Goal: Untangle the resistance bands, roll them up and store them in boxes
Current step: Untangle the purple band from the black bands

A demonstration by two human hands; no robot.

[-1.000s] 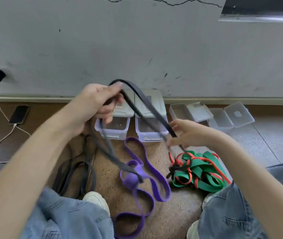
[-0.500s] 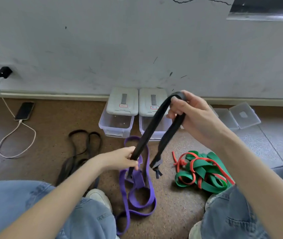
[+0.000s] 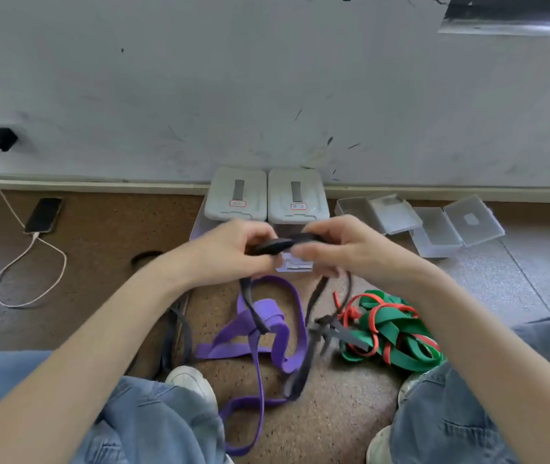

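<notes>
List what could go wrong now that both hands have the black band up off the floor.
1. The black band, gripped by the left hand and right hand, trails down across the purple band; rolling it up may drag that along.
2. Its other strand hangs right beside the red and green bands and could snag there.

We find no legible text. Each of the two lidded boxes [image 3: 237,195] [image 3: 297,197] by the wall bears a small red-bordered label [image 3: 237,203] [image 3: 298,206] on its lid; their print is too small to read.
</notes>
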